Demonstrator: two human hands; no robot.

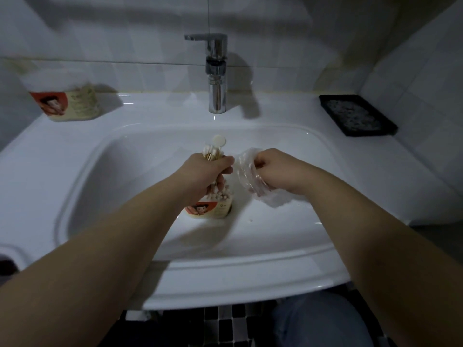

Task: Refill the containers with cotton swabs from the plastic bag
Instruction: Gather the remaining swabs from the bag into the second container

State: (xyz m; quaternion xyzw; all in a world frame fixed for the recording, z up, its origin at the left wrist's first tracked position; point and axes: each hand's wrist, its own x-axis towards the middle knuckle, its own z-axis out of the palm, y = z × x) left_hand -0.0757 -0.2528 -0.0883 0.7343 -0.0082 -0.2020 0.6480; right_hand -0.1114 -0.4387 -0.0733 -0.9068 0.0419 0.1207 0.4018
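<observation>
One container in basin, left hand gripping swabs; right hand pinching plastic bag

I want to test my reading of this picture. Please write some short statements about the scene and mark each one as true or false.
1. The left hand grips a bundle of cotton swabs. True.
2. The right hand is empty. False: its fingers hold a crumpled clear plastic bag.
3. A container stands in the sink, below the left hand. True.
4. Both containers stand in the basin. False: the second container stands on the sink's rim at the back left.
5. Water runs from the faucet. False: no stream of water is visible.
</observation>
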